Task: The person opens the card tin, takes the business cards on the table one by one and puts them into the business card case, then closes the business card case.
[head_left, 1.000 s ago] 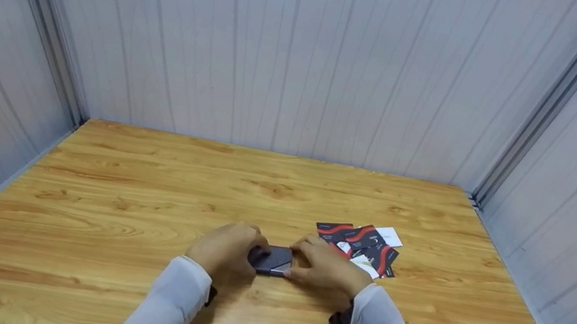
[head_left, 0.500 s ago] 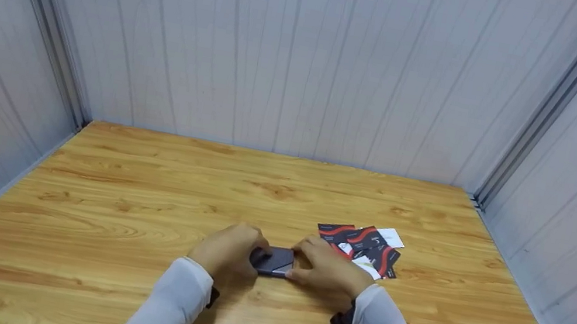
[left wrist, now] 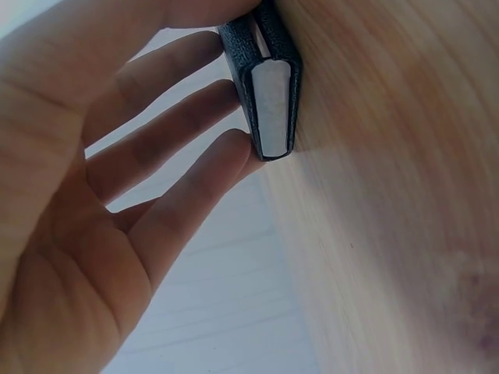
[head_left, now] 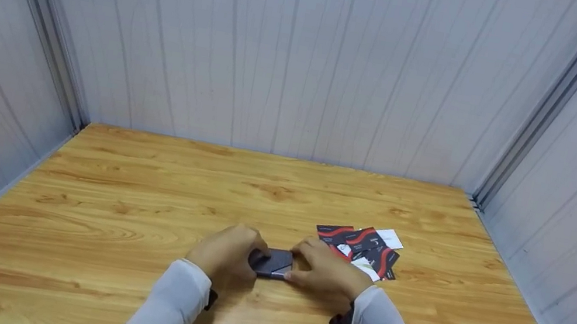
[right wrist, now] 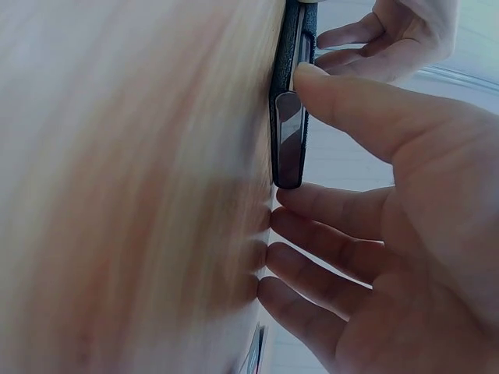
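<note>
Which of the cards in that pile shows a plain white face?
The white card at the pile's far right corner, farthest from the right hand; the other cards around it show black with red curves.

Wooden table walled in on three sides.
The table [head_left: 138,207] shows orange grain; pale grey ribbed walls [head_left: 308,52] rise at its far, left and right edges under even light.

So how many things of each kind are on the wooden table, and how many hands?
Small dark grey case with a metal edge: 1
Scattered pile of black, red and white cards: 1, its cards overlap too much to count
Hands: 2, left hand, right hand
Total: 4
</note>
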`<state>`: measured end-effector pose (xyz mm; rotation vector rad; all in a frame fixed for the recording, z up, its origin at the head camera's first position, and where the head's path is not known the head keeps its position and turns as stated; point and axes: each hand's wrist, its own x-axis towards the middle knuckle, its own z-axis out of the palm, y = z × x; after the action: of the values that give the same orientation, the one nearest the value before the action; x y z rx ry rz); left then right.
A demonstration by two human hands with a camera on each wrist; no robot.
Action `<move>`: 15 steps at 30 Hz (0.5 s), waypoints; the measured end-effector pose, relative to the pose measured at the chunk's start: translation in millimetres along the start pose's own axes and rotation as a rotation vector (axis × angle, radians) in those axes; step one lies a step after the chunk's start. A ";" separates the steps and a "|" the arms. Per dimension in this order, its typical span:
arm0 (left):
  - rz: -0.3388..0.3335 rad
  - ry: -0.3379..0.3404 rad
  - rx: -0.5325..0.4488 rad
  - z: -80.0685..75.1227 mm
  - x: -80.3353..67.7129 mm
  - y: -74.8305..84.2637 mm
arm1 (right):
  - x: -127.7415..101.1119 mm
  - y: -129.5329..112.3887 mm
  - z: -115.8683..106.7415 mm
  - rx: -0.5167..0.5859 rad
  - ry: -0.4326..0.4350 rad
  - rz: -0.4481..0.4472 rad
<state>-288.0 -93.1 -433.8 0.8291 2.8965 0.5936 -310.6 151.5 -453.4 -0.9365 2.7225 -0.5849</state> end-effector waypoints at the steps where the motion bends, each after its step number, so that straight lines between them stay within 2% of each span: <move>1: -0.001 -0.003 -0.004 0.0 0.2 -0.1 | -0.2 -0.1 0.0 0.000 0.002 -0.001; 15: 0.013 -0.050 -0.114 -5.1 1.3 -9.0 | -0.7 -2.2 -0.3 0.014 0.000 0.009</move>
<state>-294.4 -101.2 -432.5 0.8350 2.7853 0.7208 -308.9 150.5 -452.2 -0.9209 2.7177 -0.6011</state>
